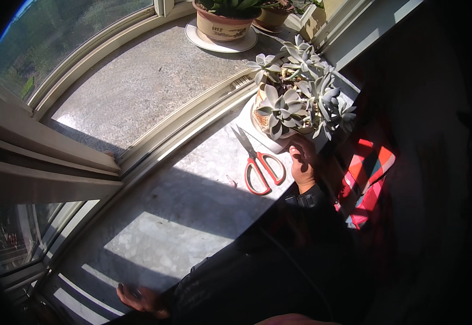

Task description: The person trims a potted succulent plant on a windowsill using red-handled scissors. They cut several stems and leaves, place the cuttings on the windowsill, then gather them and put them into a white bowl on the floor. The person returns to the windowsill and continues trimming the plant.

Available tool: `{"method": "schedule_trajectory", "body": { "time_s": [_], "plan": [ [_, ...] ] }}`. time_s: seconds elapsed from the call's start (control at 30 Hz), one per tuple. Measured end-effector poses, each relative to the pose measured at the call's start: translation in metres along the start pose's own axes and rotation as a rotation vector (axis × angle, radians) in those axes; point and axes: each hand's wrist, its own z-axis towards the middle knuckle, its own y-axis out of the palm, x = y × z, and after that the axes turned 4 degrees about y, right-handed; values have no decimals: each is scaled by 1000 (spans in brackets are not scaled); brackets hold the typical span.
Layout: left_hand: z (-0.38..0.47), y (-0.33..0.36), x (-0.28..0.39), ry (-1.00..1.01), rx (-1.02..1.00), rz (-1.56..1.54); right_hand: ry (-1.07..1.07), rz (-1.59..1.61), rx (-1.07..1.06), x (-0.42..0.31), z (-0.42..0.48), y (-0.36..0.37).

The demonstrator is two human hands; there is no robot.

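Note:
My right hand (302, 162) is at the near corner of a white saucer (268, 140), its fingers curled against or close to the rim; whether it grips the saucer is unclear. On that saucer stands a decorated pot (260, 111) of grey-green succulents (280, 107). Left of this hand, scissors (255, 156) with red-and-cream handles lie on the marble sill (203, 191), blades slightly apart and pointing towards the window. My left hand (140, 300) rests at the sill's front edge, far lower left, fingers loosely bent and partly in shadow, with nothing seen in it.
A small pinkish plant scrap (232, 181) lies beside the scissors. Beyond the window track (195, 113), a potted plant (226, 24) stands on a white plate (195, 36), another pot (272, 18) behind it. A colourful checked cloth (368, 170) is at the right, below the sill.

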Motion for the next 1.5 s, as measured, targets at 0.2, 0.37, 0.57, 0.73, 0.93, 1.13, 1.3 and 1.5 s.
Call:
{"method": "schedule_trajectory", "body": {
  "time_s": [0.2, 0.37, 0.57, 0.73, 0.93, 1.13, 1.3, 1.5],
  "plan": [
    [-4, 2, -11, 11, -10, 37, 18, 107, 9, -4, 0, 1],
    [-7, 0, -18, 1, -41, -13, -86, 13, 47, -3, 1, -1],
    [-4, 1, -11, 25, -22, 61, -66, 166, 47, 8, 0, 4],
    [-1, 1, -4, 47, 3, -11, 17, 208, 54, -10, 7, -1],
    [-8, -7, -11, 3, -47, -180, 90, 203, 81, -77, 10, -1],
    [-1, -27, -50, 46, -49, -378, 238, 471, 293, -95, 27, 18],
    [14, -40, -74, 116, -157, -310, 299, 553, 520, -97, 38, 29],
    [24, -45, -82, 165, -283, -443, 328, 595, 500, -100, 52, 32]
  ]
}}
